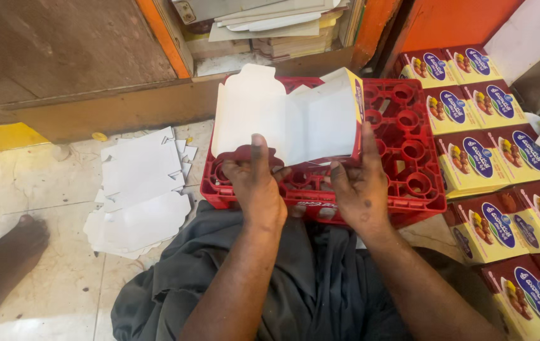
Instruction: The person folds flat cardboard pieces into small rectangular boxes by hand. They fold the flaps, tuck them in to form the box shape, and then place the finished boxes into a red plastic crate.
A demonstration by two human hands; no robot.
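Together, left hand (258,183) and right hand (359,183) grip a half-folded carton (289,117) (long axis sideways), white inside facing up.

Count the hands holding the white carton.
2: the left hand holds the white carton at its lower left, the right hand at its lower right, over the red crate.

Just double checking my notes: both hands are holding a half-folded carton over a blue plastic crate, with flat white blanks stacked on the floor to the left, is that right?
Not quite: the crate is red, not blue, as the head view shows. Both the left hand and the right hand do hold the half-folded carton over it, with flat white blanks stacked on the floor at left.
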